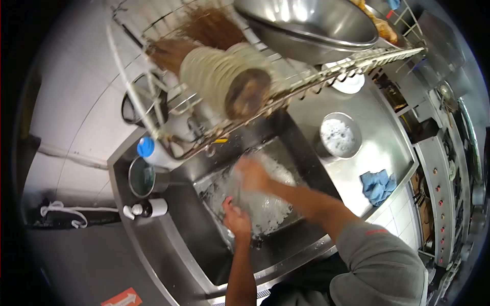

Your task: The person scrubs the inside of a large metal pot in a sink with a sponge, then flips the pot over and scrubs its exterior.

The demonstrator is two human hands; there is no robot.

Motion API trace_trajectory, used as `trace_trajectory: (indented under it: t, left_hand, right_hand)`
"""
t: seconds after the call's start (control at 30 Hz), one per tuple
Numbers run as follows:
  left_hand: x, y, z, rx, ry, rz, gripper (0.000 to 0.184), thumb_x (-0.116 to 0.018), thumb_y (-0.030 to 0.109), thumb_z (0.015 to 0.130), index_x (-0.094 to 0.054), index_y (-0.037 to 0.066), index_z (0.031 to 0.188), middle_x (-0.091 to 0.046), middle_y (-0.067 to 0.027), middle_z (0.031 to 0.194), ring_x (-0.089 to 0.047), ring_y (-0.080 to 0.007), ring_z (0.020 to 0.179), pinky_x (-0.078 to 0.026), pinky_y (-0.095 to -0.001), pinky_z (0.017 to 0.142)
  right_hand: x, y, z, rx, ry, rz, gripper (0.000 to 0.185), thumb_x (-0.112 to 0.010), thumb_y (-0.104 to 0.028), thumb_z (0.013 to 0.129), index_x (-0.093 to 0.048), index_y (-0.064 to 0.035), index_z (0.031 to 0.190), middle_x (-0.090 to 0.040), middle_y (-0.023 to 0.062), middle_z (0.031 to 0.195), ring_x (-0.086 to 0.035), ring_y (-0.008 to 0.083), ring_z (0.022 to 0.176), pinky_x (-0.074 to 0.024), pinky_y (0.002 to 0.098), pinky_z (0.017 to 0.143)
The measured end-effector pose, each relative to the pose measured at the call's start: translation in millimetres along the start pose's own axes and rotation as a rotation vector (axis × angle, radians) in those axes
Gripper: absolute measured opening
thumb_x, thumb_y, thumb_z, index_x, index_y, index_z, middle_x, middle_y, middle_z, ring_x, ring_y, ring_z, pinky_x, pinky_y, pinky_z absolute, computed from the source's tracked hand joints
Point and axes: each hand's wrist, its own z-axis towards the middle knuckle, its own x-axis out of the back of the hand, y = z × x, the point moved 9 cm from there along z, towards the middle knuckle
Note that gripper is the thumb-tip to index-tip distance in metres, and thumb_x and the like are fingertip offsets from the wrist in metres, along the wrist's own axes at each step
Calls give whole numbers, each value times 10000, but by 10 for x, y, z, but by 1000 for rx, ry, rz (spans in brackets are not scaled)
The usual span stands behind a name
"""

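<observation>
In the stainless steel sink (196,239) lies a wide, see-through, roughly rectangular thing (270,211), wet and streaked with suds; I cannot tell whether it is a clear plastic tub. My left hand (237,220) is at its near left side, fingers curled and thumb raised, seemingly gripping an edge that is hard to make out. Over its middle is my right hand (252,174), smeared by motion, so its fingers and anything in them stay unclear.
A wire rack (301,86) with stacked plates (214,76) and steel bowls (306,30) overhangs the sink. On the right counter are a pot of suds (338,136) and a blue cloth (377,186). A pump bottle (153,208) and metal container (143,177) stand left.
</observation>
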Motion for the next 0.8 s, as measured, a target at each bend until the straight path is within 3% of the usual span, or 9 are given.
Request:
trace_trajectory:
  t: [0.13,0.27,0.33,0.47,0.57,0.6,0.7,0.77,0.8]
  left_hand:
    - [39,93,23,-12,-7,12,170,-567,132,884,-542,114,1051,-636,-169,818,-626,-380,740,-472,-462,664]
    - [13,148,62,-107,-1,137,193,-629,161,862,-531,129,1025,-628,-157,786,-604,-380,698,-443,-481,632]
    - [-13,87,54,-99,-19,130,204,-637,162,855,-530,135,1027,-616,-148,757,-599,-375,667,-444,-477,629]
    - [-32,-7,34,-80,-82,89,163,-567,116,904,-524,122,1061,-640,-155,744,-629,-397,713,-455,-481,646]
    - [-124,-228,57,9,-216,-52,175,-513,103,936,-523,118,1111,-635,-155,752,-640,-370,707,-470,-464,637]
    - [-55,-171,102,10,-208,-40,175,-513,103,936,-523,118,1111,-635,-155,752,-640,-370,707,-470,-464,637]
    - [27,33,112,100,-339,-216,221,-503,124,950,-525,122,1169,-624,-127,728,-626,-354,649,-482,-469,634]
    - [88,168,159,-164,-398,402,288,-535,140,943,-513,107,1228,-618,-131,820,-635,-316,751,-493,-444,713]
    - [174,141,169,-167,-393,405,288,-535,140,943,-513,107,1228,-618,-131,820,-635,-316,751,-493,-444,713]
  right_hand:
    - [487,-423,-881,392,159,114,225,-652,-271,772,-630,-120,939,-579,110,970,-535,310,989,-437,523,846]
    - [1193,653,-1046,-104,155,-219,320,-731,-210,716,-612,-134,1003,-560,94,976,-530,294,946,-447,437,819]
    - [2042,435,-1092,21,397,-172,398,-767,-108,674,-625,-131,1045,-563,107,995,-538,308,927,-468,428,789]
    - [2908,1014,-1318,-377,692,-219,347,-738,-111,721,-619,-89,1045,-564,210,980,-567,394,917,-487,466,796]
    - [2501,2271,-1416,-623,391,-283,412,-760,-296,754,-635,-127,1108,-558,253,1104,-571,414,982,-484,471,840]
    - [2453,2280,-1406,-811,226,-229,434,-723,-310,772,-623,-130,1155,-548,250,1172,-547,415,1088,-475,462,906]
    - [2323,2144,-1343,-880,51,-420,432,-663,-286,778,-614,-126,1177,-546,237,1203,-511,430,1168,-458,443,967]
    - [2310,2315,-1308,-850,71,-525,441,-611,-254,764,-617,-95,1175,-541,230,1231,-533,428,1155,-458,437,981]
    - [2287,2367,-1287,-874,-49,-446,434,-612,-257,762,-626,-78,1156,-545,234,1228,-555,418,1127,-466,436,970]
